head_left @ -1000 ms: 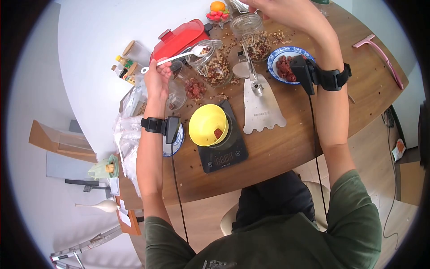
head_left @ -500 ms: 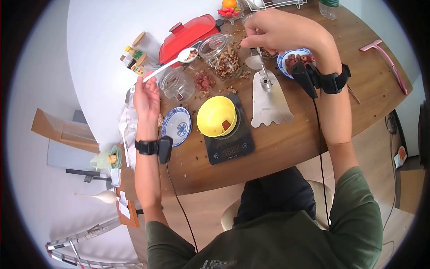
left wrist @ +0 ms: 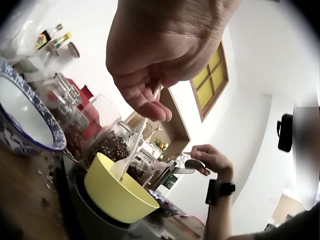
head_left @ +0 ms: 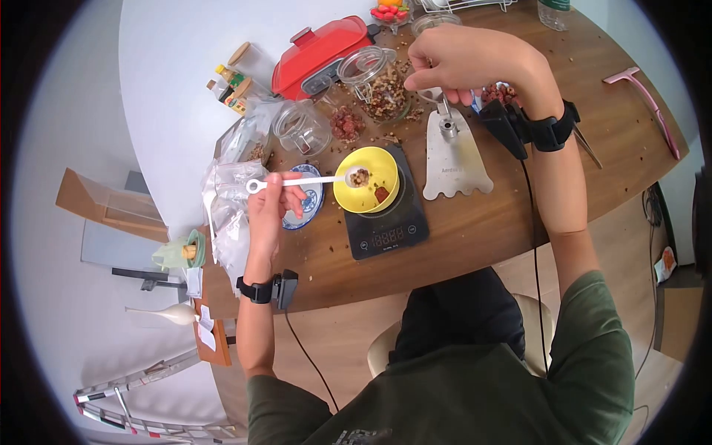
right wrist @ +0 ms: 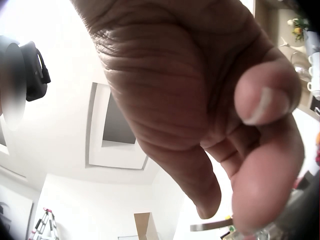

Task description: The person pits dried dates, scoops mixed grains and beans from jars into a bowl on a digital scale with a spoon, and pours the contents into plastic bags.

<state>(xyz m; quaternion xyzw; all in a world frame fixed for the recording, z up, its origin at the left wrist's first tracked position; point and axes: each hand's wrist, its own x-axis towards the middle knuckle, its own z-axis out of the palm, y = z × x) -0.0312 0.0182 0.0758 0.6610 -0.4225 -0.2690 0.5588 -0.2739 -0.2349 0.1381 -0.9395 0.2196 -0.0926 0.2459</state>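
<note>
My left hand (head_left: 276, 204) pinches the handle of a white spoon (head_left: 315, 180). Brown and pale grains fill the spoon's bowl, which is over the yellow bowl (head_left: 348, 200); in the left wrist view the spoon (left wrist: 134, 150) slants down inside the yellow bowl (left wrist: 112, 200). A dark red piece (head_left: 381, 194) lies in that bowl, on a black scale (head_left: 389, 236). My right hand (head_left: 478, 63), fingers loosely bent, hovers by the top of a metal stand (head_left: 454, 159). In the right wrist view the hand (right wrist: 215, 115) shows nothing between thumb and forefinger.
Behind the scale are a jar of mixed grains (head_left: 386, 93), a jar lying open (head_left: 300, 130) and a red lidded pan (head_left: 319, 55). A blue-patterned bowl (head_left: 308, 194) sits left, plastic bags (head_left: 230, 200) farther left, a pink squeegee (head_left: 649, 104) at right.
The left hand has brought the loaded spoon from beside the grain jar down over the yellow bowl. The right hand has come down from the table's back to beside the metal stand's top.
</note>
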